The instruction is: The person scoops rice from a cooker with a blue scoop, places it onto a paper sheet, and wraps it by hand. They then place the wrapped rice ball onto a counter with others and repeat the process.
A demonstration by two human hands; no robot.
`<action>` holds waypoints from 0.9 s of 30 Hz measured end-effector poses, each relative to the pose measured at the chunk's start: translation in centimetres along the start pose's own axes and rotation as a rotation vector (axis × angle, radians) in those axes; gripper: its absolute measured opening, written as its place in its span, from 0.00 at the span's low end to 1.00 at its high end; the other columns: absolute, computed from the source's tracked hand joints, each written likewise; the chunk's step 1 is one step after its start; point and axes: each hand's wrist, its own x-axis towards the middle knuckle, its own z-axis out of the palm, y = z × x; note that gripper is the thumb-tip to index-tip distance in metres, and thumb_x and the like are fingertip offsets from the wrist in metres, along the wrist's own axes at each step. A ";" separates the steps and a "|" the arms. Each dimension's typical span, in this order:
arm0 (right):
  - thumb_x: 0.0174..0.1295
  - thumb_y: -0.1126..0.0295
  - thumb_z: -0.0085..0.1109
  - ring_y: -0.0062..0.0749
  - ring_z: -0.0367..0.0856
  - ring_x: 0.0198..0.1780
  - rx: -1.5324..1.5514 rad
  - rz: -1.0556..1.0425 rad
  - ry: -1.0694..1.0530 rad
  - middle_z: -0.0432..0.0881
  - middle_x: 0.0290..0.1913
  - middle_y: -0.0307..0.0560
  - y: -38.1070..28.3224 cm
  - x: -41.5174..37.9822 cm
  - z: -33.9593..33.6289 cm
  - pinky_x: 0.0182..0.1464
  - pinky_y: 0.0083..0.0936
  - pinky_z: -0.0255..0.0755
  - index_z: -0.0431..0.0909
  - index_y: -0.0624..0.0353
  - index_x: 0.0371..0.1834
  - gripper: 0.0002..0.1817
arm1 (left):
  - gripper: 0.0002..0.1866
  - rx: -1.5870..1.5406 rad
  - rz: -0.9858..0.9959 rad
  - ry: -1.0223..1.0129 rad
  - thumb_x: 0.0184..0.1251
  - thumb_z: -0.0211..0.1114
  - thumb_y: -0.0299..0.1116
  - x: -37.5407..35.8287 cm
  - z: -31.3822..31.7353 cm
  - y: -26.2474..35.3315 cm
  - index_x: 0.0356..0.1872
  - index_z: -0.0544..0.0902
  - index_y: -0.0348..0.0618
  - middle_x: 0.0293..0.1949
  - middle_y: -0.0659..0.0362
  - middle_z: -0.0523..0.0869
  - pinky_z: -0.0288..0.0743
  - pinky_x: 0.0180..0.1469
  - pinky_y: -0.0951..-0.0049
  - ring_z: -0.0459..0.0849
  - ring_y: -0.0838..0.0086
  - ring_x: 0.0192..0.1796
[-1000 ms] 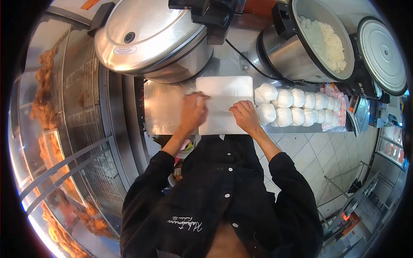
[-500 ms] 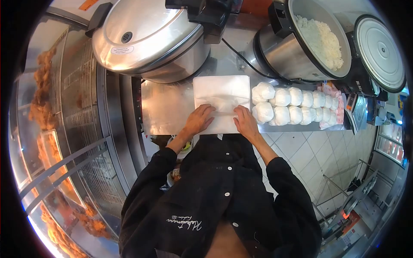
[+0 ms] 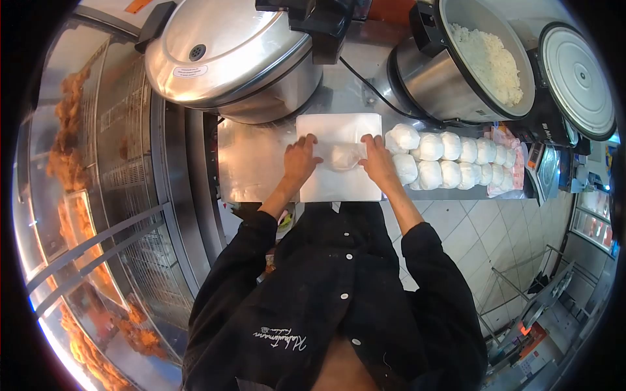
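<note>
bundle (image 3: 344, 158), round and paper-covered, sits in front of you between your left hand (image 3: 300, 159) and your right hand (image 3: 380, 163), on a stack of white wrapping sheets (image 3: 339, 189) on the steel counter (image 3: 254, 166). your left hand is half open, fingers curved, thumb apart from them; your right hand mirrors it. fingertips of both reach the sheets, though whether they pinch one cannot be told. to your right lie two rows of white wrapped balls (image 3: 450, 147); beyond them, an open rice cooker (image 3: 424, 81) holds cooked rice (image 3: 494, 65).
</note>
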 end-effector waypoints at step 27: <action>0.59 0.69 0.70 0.36 0.81 0.52 -0.268 -0.393 0.463 0.83 0.48 0.39 3.0 -2.8 6.3 0.50 0.35 0.71 0.87 0.55 0.49 0.14 | 0.28 0.130 0.489 0.083 0.57 0.72 0.37 -5.6 2.6 -0.8 0.57 0.83 0.31 0.57 0.50 0.79 0.68 0.69 0.51 0.75 0.56 0.63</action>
